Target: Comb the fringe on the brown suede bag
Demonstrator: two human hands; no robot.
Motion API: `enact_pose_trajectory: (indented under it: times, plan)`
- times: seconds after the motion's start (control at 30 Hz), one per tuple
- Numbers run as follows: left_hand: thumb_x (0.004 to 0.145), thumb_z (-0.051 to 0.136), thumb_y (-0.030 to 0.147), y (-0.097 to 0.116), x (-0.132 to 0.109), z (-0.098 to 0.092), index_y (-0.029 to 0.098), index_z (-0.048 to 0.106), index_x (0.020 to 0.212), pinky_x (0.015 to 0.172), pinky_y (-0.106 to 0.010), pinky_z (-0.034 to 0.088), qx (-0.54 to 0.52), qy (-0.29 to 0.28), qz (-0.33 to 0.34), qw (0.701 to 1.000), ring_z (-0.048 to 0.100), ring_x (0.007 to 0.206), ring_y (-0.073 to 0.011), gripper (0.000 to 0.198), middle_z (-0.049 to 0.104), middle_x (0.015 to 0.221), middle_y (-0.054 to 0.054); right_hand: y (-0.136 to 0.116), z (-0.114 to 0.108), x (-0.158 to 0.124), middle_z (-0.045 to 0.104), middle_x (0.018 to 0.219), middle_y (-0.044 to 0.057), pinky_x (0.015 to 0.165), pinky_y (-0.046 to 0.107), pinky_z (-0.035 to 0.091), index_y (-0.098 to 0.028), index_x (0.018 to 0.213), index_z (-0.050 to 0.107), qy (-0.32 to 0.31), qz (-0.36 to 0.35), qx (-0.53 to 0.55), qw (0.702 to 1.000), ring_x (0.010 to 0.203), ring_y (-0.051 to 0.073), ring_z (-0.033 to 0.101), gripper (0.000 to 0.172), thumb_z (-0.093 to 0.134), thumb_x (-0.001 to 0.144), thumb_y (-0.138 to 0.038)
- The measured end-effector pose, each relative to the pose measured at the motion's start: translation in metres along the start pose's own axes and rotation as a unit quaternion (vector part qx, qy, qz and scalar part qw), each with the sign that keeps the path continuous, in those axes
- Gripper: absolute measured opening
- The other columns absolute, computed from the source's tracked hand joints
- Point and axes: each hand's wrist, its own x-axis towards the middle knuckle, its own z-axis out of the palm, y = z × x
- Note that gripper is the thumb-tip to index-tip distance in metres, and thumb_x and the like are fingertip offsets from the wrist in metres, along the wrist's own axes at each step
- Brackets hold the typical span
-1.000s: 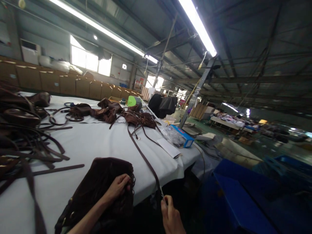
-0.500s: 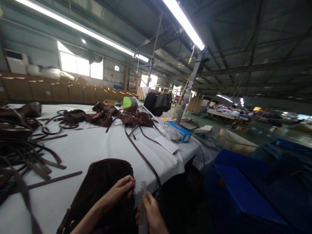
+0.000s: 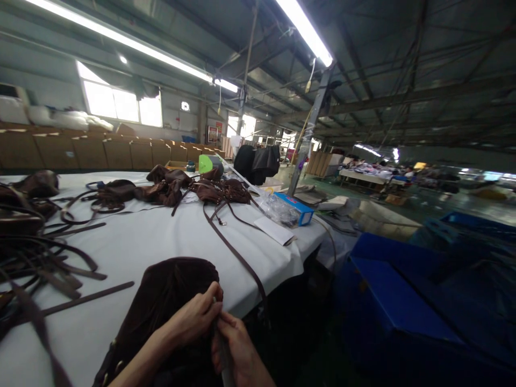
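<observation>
A dark brown bag [image 3: 169, 285] lies at the front edge of the white-covered table, with brass-coloured rings low on its left side. My left hand [image 3: 201, 312] is closed at the bag's right edge, thumb and fingers pinched together. What sits in that pinch is mostly hidden. Close against it, my right hand [image 3: 237, 346] is wrapped round a pale, flat, translucent strip [image 3: 226, 363]. The strip's upper end meets the left fingertips. A long brown strap [image 3: 237, 252] trails over the table edge beyond both hands.
More brown bags [image 3: 169, 185] and loose straps [image 3: 72, 263] lie along the table [image 3: 161, 236]. A blue box [image 3: 296, 208], clear plastic and white paper [image 3: 274, 230] are near its right edge. Large blue bins [image 3: 395, 295] stand to the right. Cartons [image 3: 88, 152] line the back.
My right hand has moved left with the pale strip, closing the gap to my left hand. The strip's upper end is now at the left fingers. The view has shifted slightly.
</observation>
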Motion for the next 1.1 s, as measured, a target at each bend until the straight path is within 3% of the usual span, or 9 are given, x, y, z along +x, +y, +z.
enact_pose_trajectory:
  times: [0.23, 0.37, 0.43, 0.67, 0.77, 0.83, 0.9, 0.97, 1.1]
  plan:
    - [0.090, 0.044, 0.049, -0.011, 0.008, 0.013, 0.022, 0.040, 0.110, 0.047, -0.023, 0.030, -0.025, -0.022, -0.030, 0.999, 0.039, 0.050, -0.0123, 0.034, 0.047, 0.059, 0.008, -0.021, 0.004, -0.018, 0.051, 0.050, -0.010, 0.034, 0.014, 0.022, -0.023, 0.106, 0.054, -0.002, 0.053, 0.173, 0.983, 0.034, 0.003, 0.039, 0.043, 0.071, 0.072, -0.042]
    - [0.092, 0.040, 0.049, -0.012, 0.004, 0.016, 0.019, 0.055, 0.092, 0.060, -0.024, 0.039, -0.061, -0.069, 0.007, 0.996, 0.047, 0.067, -0.0137, 0.034, 0.054, 0.075, 0.001, -0.035, -0.001, -0.024, 0.046, 0.048, -0.012, 0.035, 0.014, 0.019, -0.024, 0.108, 0.058, -0.063, 0.044, 0.252, 0.965, 0.035, 0.002, 0.035, 0.045, 0.075, 0.068, -0.034]
    - [0.090, 0.045, 0.049, -0.015, 0.003, 0.018, 0.016, 0.061, 0.079, 0.064, -0.024, 0.038, -0.067, -0.072, 0.029, 0.995, 0.046, 0.070, -0.0143, 0.038, 0.053, 0.073, 0.000, -0.034, -0.003, -0.024, 0.046, 0.048, -0.012, 0.034, 0.014, 0.021, -0.023, 0.110, 0.059, -0.073, 0.017, 0.267, 0.961, 0.035, 0.002, 0.033, 0.050, 0.077, 0.065, -0.034]
    - [0.080, 0.052, 0.063, -0.055, 0.014, 0.032, 0.017, 0.054, 0.060, 0.053, -0.024, 0.030, -0.122, -0.006, 0.001, 0.993, 0.035, 0.057, -0.0119, 0.050, 0.040, 0.058, 0.003, -0.016, -0.007, -0.039, 0.043, 0.040, -0.012, 0.029, 0.018, 0.026, -0.024, 0.126, 0.053, -0.044, -0.063, 0.146, 0.986, 0.028, 0.006, 0.030, 0.072, 0.076, 0.064, -0.053]
    - [0.079, 0.046, 0.068, -0.076, 0.023, 0.018, 0.019, 0.049, 0.057, 0.047, -0.024, 0.023, -0.143, 0.073, -0.047, 0.986, 0.029, 0.051, -0.0107, 0.054, 0.034, 0.053, 0.005, -0.037, -0.020, -0.065, 0.042, 0.039, -0.011, 0.031, 0.019, 0.028, -0.020, 0.127, 0.054, -0.006, -0.122, 0.081, 0.989, 0.029, 0.008, 0.035, 0.074, 0.076, 0.065, -0.054]
    - [0.080, 0.046, 0.066, -0.083, 0.027, 0.007, 0.018, 0.053, 0.062, 0.048, -0.023, 0.025, -0.155, 0.096, -0.060, 0.981, 0.034, 0.053, -0.0110, 0.052, 0.041, 0.056, 0.004, -0.055, -0.033, -0.075, 0.044, 0.041, -0.010, 0.031, 0.019, 0.028, -0.021, 0.130, 0.050, 0.045, -0.158, 0.064, 0.984, 0.030, 0.008, 0.036, 0.073, 0.074, 0.068, -0.051]
    - [0.080, 0.050, 0.063, -0.083, 0.028, 0.002, 0.015, 0.059, 0.070, 0.052, -0.023, 0.030, -0.168, 0.072, -0.057, 0.982, 0.040, 0.057, -0.0116, 0.049, 0.050, 0.063, 0.001, -0.064, -0.045, -0.071, 0.049, 0.045, -0.009, 0.031, 0.018, 0.029, -0.022, 0.131, 0.047, 0.117, -0.153, 0.055, 0.980, 0.032, 0.007, 0.037, 0.072, 0.074, 0.069, -0.047]
    - [0.082, 0.052, 0.060, -0.076, 0.025, 0.005, 0.014, 0.059, 0.074, 0.053, -0.022, 0.030, -0.180, 0.033, -0.052, 0.982, 0.041, 0.058, -0.0112, 0.047, 0.052, 0.064, 0.001, -0.055, -0.056, -0.055, 0.053, 0.048, -0.007, 0.032, 0.017, 0.031, -0.019, 0.127, 0.047, 0.172, -0.107, 0.040, 0.978, 0.034, 0.008, 0.042, 0.072, 0.074, 0.066, -0.047]
    - [0.086, 0.049, 0.055, -0.055, 0.013, 0.020, 0.015, 0.054, 0.071, 0.048, -0.022, 0.023, -0.190, -0.018, -0.046, 0.981, 0.033, 0.052, -0.0082, 0.043, 0.044, 0.060, 0.004, -0.007, -0.060, -0.016, 0.053, 0.047, -0.006, 0.032, 0.017, 0.031, -0.016, 0.121, 0.048, 0.177, -0.036, -0.029, 0.983, 0.034, 0.009, 0.045, 0.071, 0.069, 0.067, -0.056]
